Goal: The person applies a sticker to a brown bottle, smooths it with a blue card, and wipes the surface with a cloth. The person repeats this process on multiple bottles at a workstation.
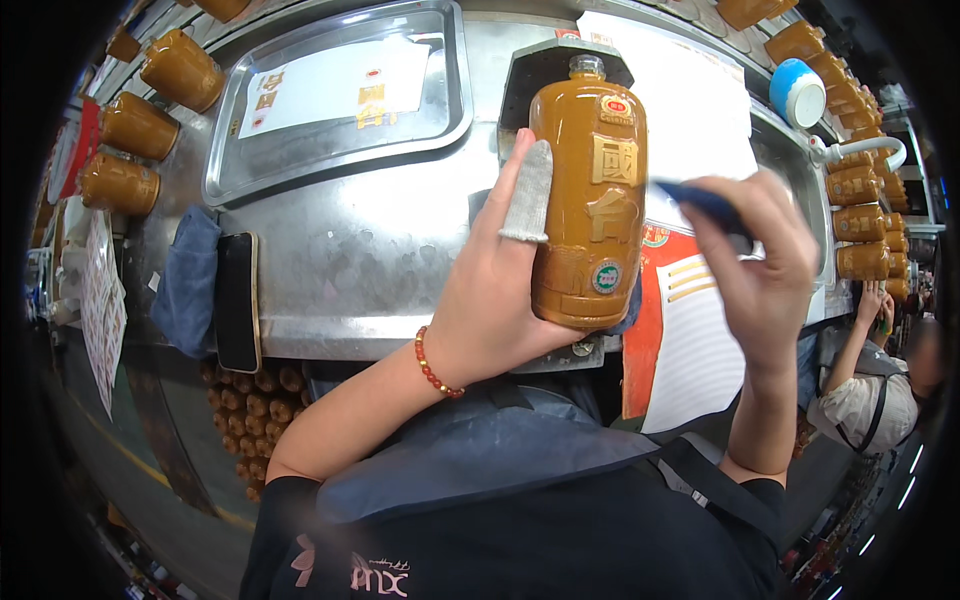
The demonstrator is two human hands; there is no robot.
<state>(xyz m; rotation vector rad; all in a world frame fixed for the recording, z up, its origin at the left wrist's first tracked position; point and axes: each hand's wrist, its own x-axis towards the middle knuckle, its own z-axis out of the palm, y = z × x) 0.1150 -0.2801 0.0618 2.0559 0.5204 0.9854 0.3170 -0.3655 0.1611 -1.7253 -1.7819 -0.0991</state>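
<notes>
A brown glossy bottle [570, 235] with raised gold characters, a red badge and a green round seal lies tilted in front of me, its clear neck pointing away. My left hand [490, 285] is closed around its left side and base, with a grey knit cover on one finger. My right hand [765, 260] pinches a dark blue pointed tool [712, 207], blurred by motion; its exact kind I cannot make out. The tool's tip is close to the bottle's right side, and I cannot tell whether it touches. Beyond the bottle stands a dark metal holder [520, 75].
At the upper left a metal tray [465, 100] holds a sheet of gold and red stickers [335, 90]. A phone [238, 300] lies beside a blue cloth [188, 275]. Brown bottles [140, 125] line both sides. A white-and-blue roll [797, 92] and a co-worker [870, 390] are at right.
</notes>
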